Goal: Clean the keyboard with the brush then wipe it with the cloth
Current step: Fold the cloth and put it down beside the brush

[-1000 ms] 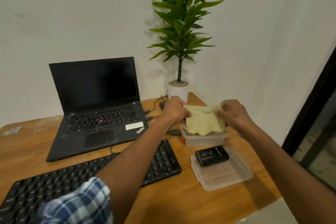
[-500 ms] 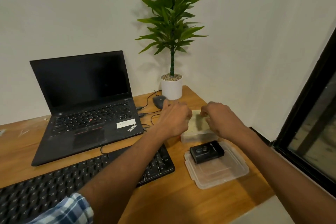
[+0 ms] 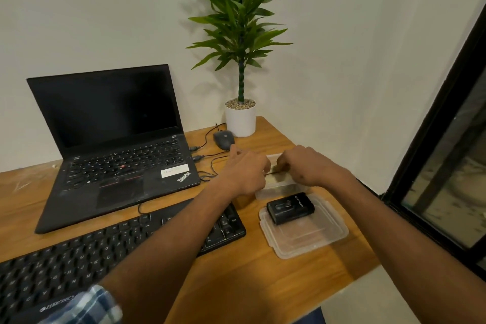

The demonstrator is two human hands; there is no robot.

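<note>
While both hands are bent over the clear container (image 3: pixel 276 188) near the tabletop's right edge, the cloth (image 3: pixel 274 180) is glimpsed inside, directly beneath the left hand (image 3: pixel 247 171) and right hand (image 3: pixel 305 166); fingers are curled, the grasp hidden; the keyboard (image 3: pixel 105 252) lies leftward, nearer the left hand.

You can read "ThinkPad" in pale letters on the bottom right corner of the laptop (image 3: pixel 110 150), just under a white sticker (image 3: pixel 175 170) whose small print is too blurry to read. The keyboard (image 3: pixel 79 258) has white letters on its keys, like K and G, and a brand word on its near edge that you cannot make out. The small black box (image 3: pixel 290 208) has white writing, too tiny to read.
</note>
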